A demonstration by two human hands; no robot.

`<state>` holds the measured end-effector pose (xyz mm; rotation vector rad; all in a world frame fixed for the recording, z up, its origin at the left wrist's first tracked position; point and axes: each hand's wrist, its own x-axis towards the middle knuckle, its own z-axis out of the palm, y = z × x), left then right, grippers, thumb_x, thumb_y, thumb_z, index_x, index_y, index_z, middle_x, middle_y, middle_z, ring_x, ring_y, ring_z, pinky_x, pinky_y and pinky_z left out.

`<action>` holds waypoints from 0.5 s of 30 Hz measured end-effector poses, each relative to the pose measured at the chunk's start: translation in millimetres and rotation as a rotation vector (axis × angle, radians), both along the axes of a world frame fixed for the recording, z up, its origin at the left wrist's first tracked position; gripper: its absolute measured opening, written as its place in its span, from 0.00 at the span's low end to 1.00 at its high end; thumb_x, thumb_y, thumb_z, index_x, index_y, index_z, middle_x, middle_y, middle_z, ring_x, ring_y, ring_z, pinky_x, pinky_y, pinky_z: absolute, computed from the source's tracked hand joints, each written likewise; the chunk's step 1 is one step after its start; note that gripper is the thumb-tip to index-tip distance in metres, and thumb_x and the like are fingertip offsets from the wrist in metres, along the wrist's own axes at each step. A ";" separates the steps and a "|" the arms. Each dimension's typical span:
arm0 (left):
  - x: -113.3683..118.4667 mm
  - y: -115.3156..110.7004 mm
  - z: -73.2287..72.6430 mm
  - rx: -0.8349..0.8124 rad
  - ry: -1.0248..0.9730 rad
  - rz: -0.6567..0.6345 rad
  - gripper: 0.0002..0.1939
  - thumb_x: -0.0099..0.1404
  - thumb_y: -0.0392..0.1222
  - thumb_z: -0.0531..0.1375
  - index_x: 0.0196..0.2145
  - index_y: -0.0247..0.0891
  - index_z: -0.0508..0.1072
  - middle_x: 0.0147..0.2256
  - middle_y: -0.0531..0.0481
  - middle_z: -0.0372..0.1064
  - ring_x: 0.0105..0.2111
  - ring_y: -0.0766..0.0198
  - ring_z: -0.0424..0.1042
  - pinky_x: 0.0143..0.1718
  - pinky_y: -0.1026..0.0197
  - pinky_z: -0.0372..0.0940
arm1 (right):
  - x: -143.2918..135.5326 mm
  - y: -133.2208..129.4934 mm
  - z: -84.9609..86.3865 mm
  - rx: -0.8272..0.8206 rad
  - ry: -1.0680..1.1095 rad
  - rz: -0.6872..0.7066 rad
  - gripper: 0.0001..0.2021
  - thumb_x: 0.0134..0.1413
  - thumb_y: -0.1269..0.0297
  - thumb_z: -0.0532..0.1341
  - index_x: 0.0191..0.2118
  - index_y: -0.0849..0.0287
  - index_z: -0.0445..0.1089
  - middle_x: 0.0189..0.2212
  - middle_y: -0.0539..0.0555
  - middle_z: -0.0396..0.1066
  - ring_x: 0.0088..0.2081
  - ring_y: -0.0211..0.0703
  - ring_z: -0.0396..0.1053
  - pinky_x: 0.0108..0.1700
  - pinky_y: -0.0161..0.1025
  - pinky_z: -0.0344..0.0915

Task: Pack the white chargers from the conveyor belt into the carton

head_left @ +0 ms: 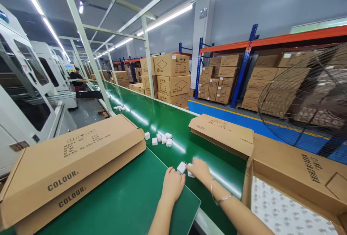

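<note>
Near the corner of a green board, my left hand (174, 184) has its fingers curled beside a white plug adapter (181, 167); whether it grips anything is hidden. My right hand (200, 170), with a bangle on the wrist, is closed on a second white adapter (191, 170) over the green conveyor belt (217, 155). The two adapters are close together. Farther up the belt lies a loose group of several white adapters (164, 139), and more small white pieces (119, 108) lie beyond.
Two flattish cartons (89, 155) are stacked on the board at left. An open carton (251, 191) at right holds a white dimpled tray (284, 206). A large fan (306, 98) stands at right, with stacked boxes (173, 83) behind the belt.
</note>
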<state>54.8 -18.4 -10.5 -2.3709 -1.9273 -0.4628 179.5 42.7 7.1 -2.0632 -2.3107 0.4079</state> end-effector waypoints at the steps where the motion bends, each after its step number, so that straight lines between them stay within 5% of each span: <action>1: -0.1 0.5 0.2 -0.015 -0.009 0.005 0.22 0.65 0.39 0.44 0.26 0.34 0.75 0.26 0.45 0.73 0.35 0.60 0.69 0.50 0.52 0.54 | -6.2 5.9 1.7 -0.018 0.007 -0.025 0.16 0.57 0.55 0.54 0.43 0.62 0.65 0.40 0.55 0.67 0.39 0.42 0.67 0.41 0.46 0.65; 9: -1.5 0.4 -1.1 -0.057 -0.074 0.024 0.18 0.64 0.38 0.46 0.28 0.34 0.74 0.28 0.46 0.73 0.36 0.61 0.69 0.51 0.52 0.54 | -47.7 30.2 7.6 -0.194 0.149 -0.149 0.14 0.56 0.61 0.57 0.47 0.61 0.63 0.46 0.55 0.64 0.44 0.45 0.65 0.44 0.48 0.64; 15: -1.4 -1.3 0.7 -0.044 -0.064 0.011 0.20 0.64 0.39 0.46 0.27 0.34 0.76 0.27 0.46 0.73 0.36 0.61 0.69 0.52 0.53 0.54 | -15.3 25.1 8.1 -0.378 0.486 -0.174 0.14 0.57 0.61 0.55 0.46 0.62 0.62 0.38 0.53 0.67 0.33 0.38 0.67 0.34 0.40 0.67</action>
